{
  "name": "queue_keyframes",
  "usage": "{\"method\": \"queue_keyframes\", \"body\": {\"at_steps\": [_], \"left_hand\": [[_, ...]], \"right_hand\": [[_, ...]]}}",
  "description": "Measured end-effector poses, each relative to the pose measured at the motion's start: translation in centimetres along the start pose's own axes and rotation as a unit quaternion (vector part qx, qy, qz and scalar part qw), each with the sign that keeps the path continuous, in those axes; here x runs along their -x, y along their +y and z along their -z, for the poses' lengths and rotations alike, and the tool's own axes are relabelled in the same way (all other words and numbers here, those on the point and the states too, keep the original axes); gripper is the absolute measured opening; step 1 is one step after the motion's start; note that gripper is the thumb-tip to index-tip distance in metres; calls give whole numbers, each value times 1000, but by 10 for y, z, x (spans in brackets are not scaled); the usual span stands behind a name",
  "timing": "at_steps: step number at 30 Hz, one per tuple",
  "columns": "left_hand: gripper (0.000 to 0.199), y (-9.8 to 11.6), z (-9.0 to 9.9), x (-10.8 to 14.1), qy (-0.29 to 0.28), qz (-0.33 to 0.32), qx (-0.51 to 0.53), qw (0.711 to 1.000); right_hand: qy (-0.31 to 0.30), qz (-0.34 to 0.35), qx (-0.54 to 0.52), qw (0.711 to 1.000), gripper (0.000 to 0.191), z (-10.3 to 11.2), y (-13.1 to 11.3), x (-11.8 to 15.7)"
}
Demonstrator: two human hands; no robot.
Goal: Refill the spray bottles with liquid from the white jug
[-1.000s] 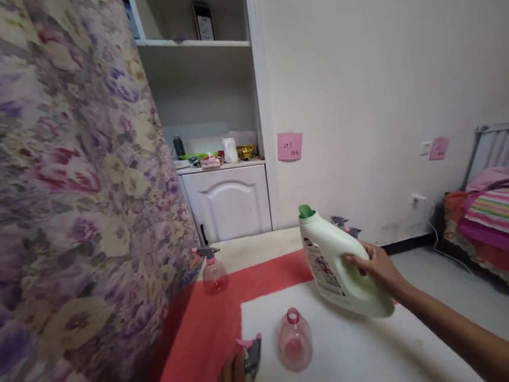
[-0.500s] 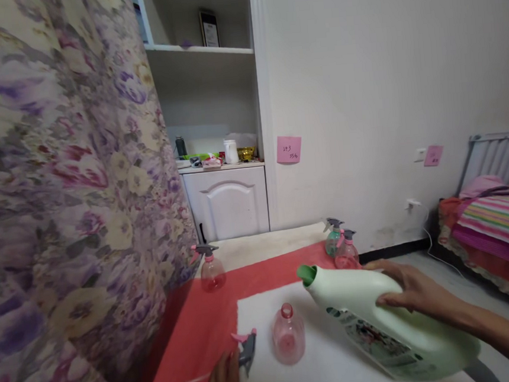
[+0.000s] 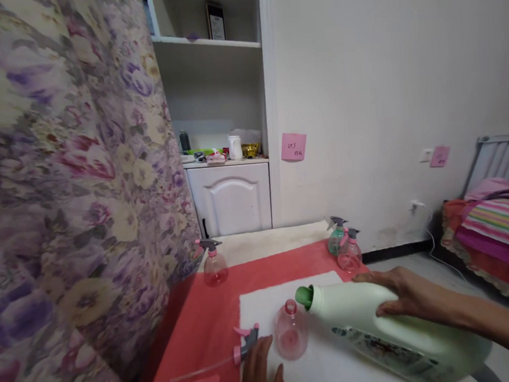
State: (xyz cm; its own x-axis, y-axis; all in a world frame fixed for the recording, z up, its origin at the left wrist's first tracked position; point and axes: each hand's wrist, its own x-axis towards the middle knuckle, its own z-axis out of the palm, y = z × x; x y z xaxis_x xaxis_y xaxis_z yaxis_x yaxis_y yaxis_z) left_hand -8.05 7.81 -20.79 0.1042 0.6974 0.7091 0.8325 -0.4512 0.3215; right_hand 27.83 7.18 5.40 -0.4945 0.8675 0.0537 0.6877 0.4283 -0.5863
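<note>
My right hand grips a large pale green jug by its handle. The jug lies tilted nearly level, its green spout just right of the open neck of a pink transparent bottle. That bottle stands upright on the white sheet. My left hand is at the bottle's lower left, fingers apart and holding nothing. Beside its fingertips lies a grey and pink spray head, whose thin tube points left over the red cloth.
A pink spray bottle stands at the table's back left. At the back right are a green spray bottle and another pink one. A floral curtain hangs left; a bed is at the right.
The jug's spout has come down closer to the bottle's neck. My left hand has moved right, past the spray head towards the bottle. The view has shifted slightly.
</note>
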Motion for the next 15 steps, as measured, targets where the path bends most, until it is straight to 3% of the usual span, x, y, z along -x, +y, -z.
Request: {"method": "queue_keyframes", "body": {"at_steps": [7, 10, 14, 15], "left_hand": [[56, 24, -11, -25, -51, 154, 140, 977], [66, 26, -17, -35, -71, 169, 169, 969], [72, 19, -31, -39, -47, 158, 215, 963], [73, 17, -34, -39, -56, 147, 230, 960]], "right_hand": [[-18, 5, 51, 999, 49, 7, -6, -6], [-22, 5, 83, 996, 50, 11, -6, -10], [-34, 23, 103, 994, 51, 16, -8, -15], [-11, 27, 100, 995, 48, 17, -9, -16]]}}
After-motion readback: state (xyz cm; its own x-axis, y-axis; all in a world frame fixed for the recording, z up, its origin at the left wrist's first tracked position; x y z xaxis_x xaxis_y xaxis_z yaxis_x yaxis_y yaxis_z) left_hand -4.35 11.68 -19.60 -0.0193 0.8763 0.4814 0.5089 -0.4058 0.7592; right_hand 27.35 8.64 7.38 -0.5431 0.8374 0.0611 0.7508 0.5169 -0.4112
